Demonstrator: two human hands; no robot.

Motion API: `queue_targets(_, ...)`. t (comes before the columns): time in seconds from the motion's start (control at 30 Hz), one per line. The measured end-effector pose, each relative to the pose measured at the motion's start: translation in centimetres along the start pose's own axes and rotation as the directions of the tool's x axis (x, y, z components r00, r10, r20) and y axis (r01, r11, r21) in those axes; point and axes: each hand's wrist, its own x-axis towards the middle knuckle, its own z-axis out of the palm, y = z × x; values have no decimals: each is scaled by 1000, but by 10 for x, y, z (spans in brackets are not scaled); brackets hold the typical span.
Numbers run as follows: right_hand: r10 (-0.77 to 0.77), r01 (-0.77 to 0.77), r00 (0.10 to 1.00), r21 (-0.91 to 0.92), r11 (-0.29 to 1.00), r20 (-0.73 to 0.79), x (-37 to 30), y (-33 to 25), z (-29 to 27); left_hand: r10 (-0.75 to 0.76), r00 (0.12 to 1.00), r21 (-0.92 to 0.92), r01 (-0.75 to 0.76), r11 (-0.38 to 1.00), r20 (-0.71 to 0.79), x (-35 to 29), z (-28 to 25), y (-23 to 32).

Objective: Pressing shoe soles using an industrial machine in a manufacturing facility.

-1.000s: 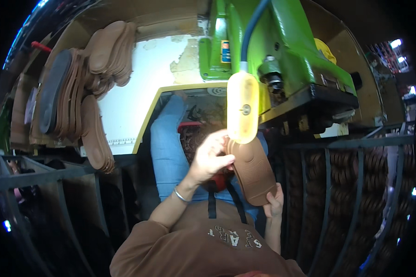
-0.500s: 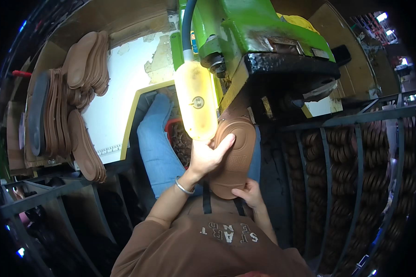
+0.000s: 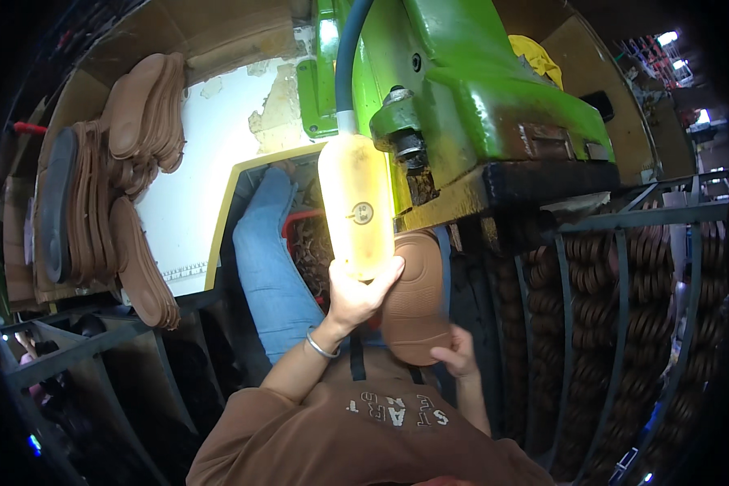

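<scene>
A brown shoe sole (image 3: 417,308) with moulded oval outlines is held lengthwise beneath the head of a green machine (image 3: 478,89). My left hand (image 3: 355,298) grips its left edge, thumb laid toward the upper part, the other fingers mostly hidden. At the sole's lower right corner, my right hand (image 3: 459,356) pinches the rim between thumb and curled fingers. A glowing yellow lamp (image 3: 355,190) on a flexible neck hangs just above my left hand and covers part of the view there. The sole's far end reaches up close to the machine's dark underside.
Stacks of brown soles (image 3: 147,113) lie on the white worktop (image 3: 178,202) at left, beside a grey sole (image 3: 60,202). A red bin (image 3: 292,231) of scraps sits between my legs. Racks filled with brown soles (image 3: 599,324) stand at right; another metal rack (image 3: 81,352) is at lower left.
The whole view has shifted, with lamp and machine now lower and farther right. The sole has turned slightly, and my left thumb has slid back toward its edge. Both hands keep their hold.
</scene>
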Motion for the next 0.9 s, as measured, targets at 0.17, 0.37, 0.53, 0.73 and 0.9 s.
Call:
queue_targets(0.17, -257, 241, 941, -94, 966, -221, 12, -65, -33, -7, 999, -15, 8, 1000, 32, 1, 3, 2)
queue_targets(0.37, -474, 484, 826, -45, 874, -306, 66, -147, -39, -11, 999, -54, 13, 998, 38, 4, 2, 8)
queue_targets(0.53, -503, 513, 845, 10, 858, -180, 113, -183, -11, 67, 992, -165, -85, 983, -107, 7, 2, 42)
queue_targets(0.73, -393, 420, 899, 127, 899, -193, 131, -152, 10, 125, 989, 103, -117, 988, -76, 3, -52, 50)
queue_targets(0.9, -603, 614, 773, -5, 789, -197, 124, -159, 16, 158, 987, 118, -157, 980, 3, 5, -53, 38)
